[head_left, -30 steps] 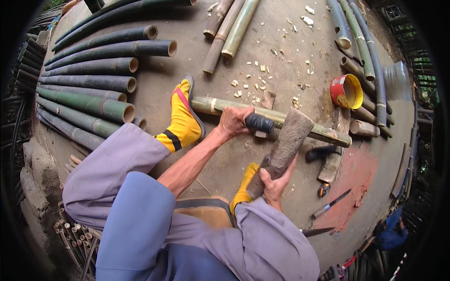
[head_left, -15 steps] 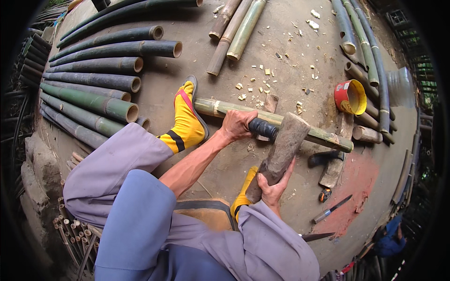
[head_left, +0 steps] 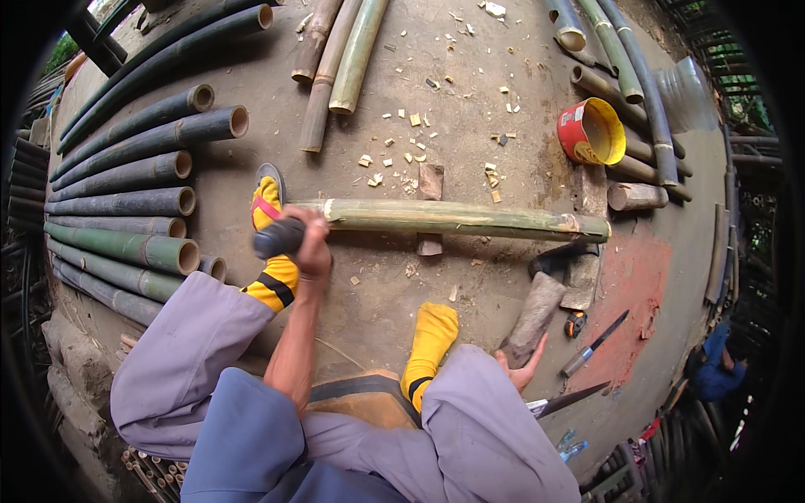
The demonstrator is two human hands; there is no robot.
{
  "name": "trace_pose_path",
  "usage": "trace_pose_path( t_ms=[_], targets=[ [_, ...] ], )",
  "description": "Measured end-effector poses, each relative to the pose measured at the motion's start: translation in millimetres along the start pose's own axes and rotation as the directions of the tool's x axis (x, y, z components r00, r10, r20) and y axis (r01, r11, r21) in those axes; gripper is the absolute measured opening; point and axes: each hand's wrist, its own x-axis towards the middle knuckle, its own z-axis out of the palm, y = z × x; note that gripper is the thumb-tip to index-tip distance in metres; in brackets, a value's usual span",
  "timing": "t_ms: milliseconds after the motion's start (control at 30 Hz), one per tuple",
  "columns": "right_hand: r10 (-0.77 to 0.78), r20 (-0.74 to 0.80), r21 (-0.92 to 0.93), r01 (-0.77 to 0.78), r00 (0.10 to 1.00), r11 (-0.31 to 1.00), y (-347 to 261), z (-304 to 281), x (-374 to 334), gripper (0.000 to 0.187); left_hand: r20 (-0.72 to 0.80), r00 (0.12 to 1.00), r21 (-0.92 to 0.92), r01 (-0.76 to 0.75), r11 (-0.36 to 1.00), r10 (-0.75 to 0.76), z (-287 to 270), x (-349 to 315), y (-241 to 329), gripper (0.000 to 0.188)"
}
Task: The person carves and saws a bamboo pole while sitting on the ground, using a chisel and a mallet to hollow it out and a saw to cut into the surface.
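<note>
My left hand (head_left: pixel 314 245) is closed round the thick black handle (head_left: pixel 279 239) of a tool, by the left end of a green bamboo pole (head_left: pixel 453 216). The tool's working end is hidden and the hand is slightly blurred. The pole lies crosswise over a small wooden block (head_left: pixel 430 183), its right end by a longer wooden block (head_left: pixel 579 289). Beside my right knee, my right hand (head_left: pixel 525 369) grips the lower end of a heavy, rough wooden club (head_left: pixel 535 314), which leans to the upper right. My left foot (head_left: pixel 272 243), in a yellow sock and sandal, is at the pole's left end.
Bamboo poles (head_left: pixel 126 203) lie in a row at left; more (head_left: pixel 360 54) lie at the top. A red and yellow bucket (head_left: pixel 591 132) stands at right. A tape measure (head_left: pixel 575 324), a knife (head_left: pixel 595 344) and another blade (head_left: pixel 574 398) lie lower right. Bamboo chips (head_left: pixel 415 120) litter the ground.
My left hand has swung left with the black-handled tool, away from the club. My right hand has lowered the club to the right, off the pole. The whole view has shifted a little.
</note>
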Motion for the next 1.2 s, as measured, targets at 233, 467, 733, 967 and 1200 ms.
trace_pose_path(
  t_ms=[233,467,733,967,1200],
  targets=[
    [0.083,0.194,0.055,-0.095,0.978,0.994,9,35,-26,0.096,-0.095,0.989,-0.028,0.107,0.994,-0.109,17,13,21,0.017],
    [0.035,0.236,0.111,-0.063,0.971,0.992,-6,52,-23,0.098,0.197,0.974,0.182,0.076,0.980,-0.112,47,26,46,0.040],
    [0.024,0.235,0.109,-0.051,0.972,0.993,-11,53,-19,0.100,0.060,0.998,0.282,-0.051,0.958,0.036,5,48,39,0.021],
    [0.001,0.252,0.093,-0.025,0.968,0.995,-16,55,-16,0.101,0.121,0.990,0.378,-0.113,0.919,0.072,2,45,21,0.023],
    [-0.003,0.238,0.083,-0.018,0.971,0.996,-18,51,-18,0.103,0.128,0.986,0.419,-0.154,0.895,0.110,4,44,15,0.021]
  ],
)
